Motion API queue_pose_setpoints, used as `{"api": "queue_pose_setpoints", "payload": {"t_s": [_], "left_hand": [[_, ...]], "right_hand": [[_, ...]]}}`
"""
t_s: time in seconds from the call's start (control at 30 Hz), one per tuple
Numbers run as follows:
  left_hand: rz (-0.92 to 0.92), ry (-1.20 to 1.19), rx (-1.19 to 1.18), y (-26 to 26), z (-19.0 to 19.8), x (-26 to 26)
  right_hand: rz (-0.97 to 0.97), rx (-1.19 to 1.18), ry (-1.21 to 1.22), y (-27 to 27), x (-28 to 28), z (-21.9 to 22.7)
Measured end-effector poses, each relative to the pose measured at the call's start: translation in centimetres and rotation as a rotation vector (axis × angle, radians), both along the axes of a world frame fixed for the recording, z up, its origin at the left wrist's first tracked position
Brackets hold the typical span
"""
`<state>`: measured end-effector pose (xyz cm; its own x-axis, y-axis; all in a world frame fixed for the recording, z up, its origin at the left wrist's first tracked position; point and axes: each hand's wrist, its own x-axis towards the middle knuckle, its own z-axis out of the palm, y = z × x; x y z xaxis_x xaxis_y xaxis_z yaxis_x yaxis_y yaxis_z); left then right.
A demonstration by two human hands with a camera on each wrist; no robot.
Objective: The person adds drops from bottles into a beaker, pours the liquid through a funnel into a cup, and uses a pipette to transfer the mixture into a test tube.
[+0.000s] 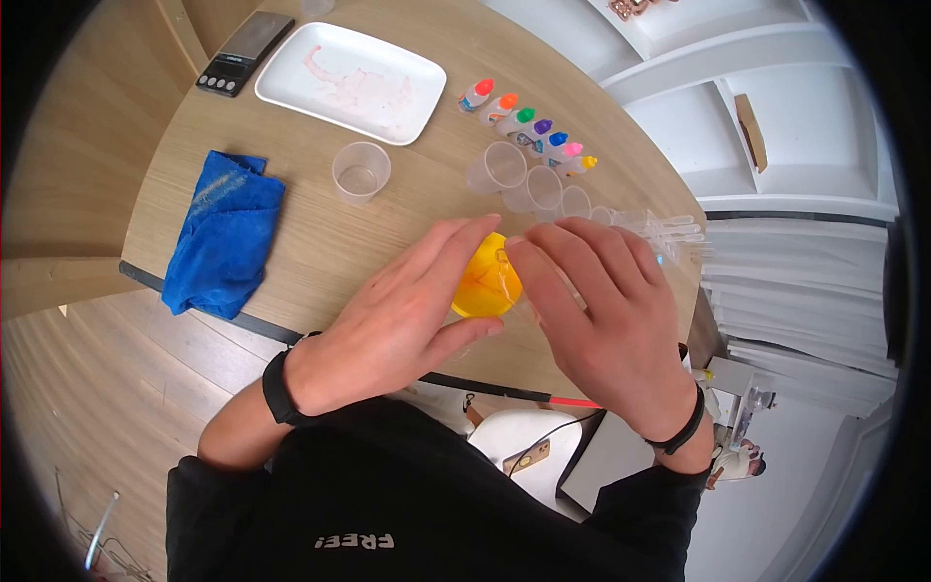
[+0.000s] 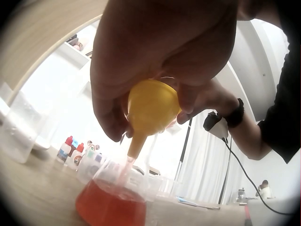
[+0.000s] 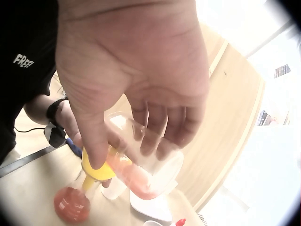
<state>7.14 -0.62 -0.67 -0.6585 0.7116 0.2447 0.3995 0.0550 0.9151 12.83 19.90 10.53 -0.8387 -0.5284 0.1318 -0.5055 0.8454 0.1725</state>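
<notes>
A yellow funnel [image 1: 485,283] stands between the two hands in the head view. My left hand [image 1: 383,315] holds its rim between thumb and fingers. In my right hand [image 1: 616,325] is a clear plastic cup [image 3: 162,169], tilted towards the funnel, with pinkish-red liquid along its lower side. The left wrist view shows the funnel's spout pointing down into the mouth of a clear flask [image 2: 110,200], with a reddish streak below its tip. Red liquid fills the flask's wide lower part. From the head view the flask is hidden beneath the hands and funnel.
Beyond the hands stand a clear cup [image 1: 361,175], more clear cups [image 1: 497,168] and several bottles with coloured caps [image 1: 524,118]. A white tray [image 1: 427,107] with pinkish residue lies beside a black scale [image 1: 242,56]. A blue cloth [image 1: 223,238] lies at the left edge.
</notes>
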Motion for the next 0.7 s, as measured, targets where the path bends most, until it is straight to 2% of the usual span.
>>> {"api": "queue_pose_setpoints", "payload": {"t_s": [0.43, 0.7], "left_hand": [[0.007, -0.004, 0.017, 0.0, 0.1, 0.0], [0.027, 0.080, 0.059, 0.1, -0.6, -0.1]], "right_hand": [[0.055, 0.110, 0.107, -0.6, 0.4, -0.9], [0.122, 0.276, 0.230, -1.1, 0.8, -1.2]]}}
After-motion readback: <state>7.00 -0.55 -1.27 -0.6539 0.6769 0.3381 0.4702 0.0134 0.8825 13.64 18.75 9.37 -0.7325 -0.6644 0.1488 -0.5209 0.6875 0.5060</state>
